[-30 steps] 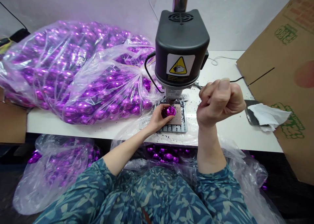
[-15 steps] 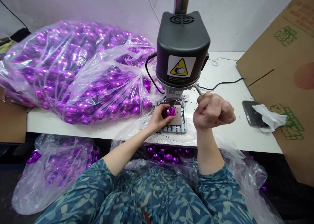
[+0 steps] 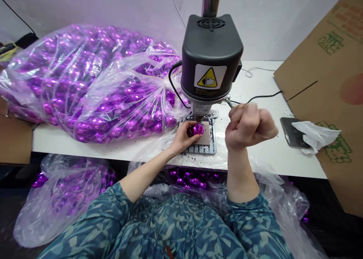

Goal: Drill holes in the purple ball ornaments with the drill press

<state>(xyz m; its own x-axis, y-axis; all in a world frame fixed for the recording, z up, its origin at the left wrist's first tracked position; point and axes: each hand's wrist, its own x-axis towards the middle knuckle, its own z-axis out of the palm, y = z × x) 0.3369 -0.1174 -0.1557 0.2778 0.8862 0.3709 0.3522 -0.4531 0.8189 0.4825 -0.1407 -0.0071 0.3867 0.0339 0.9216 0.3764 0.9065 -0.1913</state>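
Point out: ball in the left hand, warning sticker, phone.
Purple ball [image 3: 198,129]: head view, on its shiny, uncovered surface.
Warning sticker [image 3: 210,77]: head view, on its middle, inside the yellow triangle.
Phone [image 3: 293,132]: head view, on its dark, uncovered flat side.

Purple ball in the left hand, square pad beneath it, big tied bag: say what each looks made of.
Purple ball: likely plastic with a mirror-like metallic finish, judging by bright highlights; coated glass possible.
Square pad: matt brown, so perhaps wood or fibreboard; grain unclear.
Tied bag: apparently thin, glossy plastic film, creased and see-through.
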